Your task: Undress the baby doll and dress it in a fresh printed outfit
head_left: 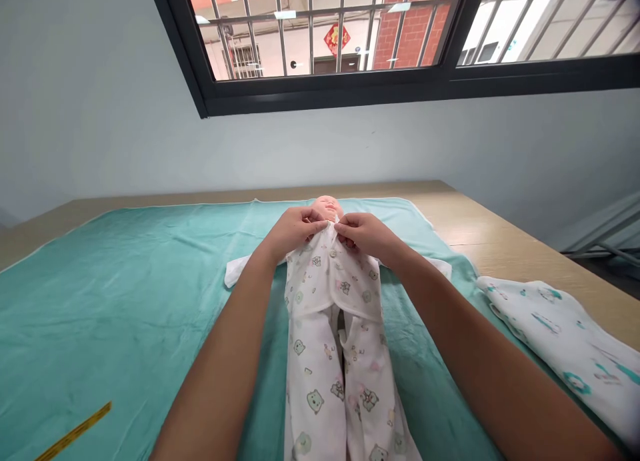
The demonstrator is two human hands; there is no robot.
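Observation:
A baby doll point(327, 206) lies on its back, dressed in a white printed top point(320, 281) and matching trousers point(320, 388). At its neck, my left hand point(300, 229) pinches one side of the top's collar between thumb and fingers. My right hand point(366, 233) grips the other side of the collar, with fingertips close to the left ones. A button shows on the top's front below my hands. The sleeves stretch out to both sides, partly hidden behind my forearms. The exact fastening between my fingertips is too small to make out.
A teal blanket point(150, 301) covers most of the wooden table point(480, 248). On the right lies a folded white printed cloth point(565, 334). A yellow strip point(75, 431) rests at the lower left. Beyond the table stand a wall and a barred window point(320, 94).

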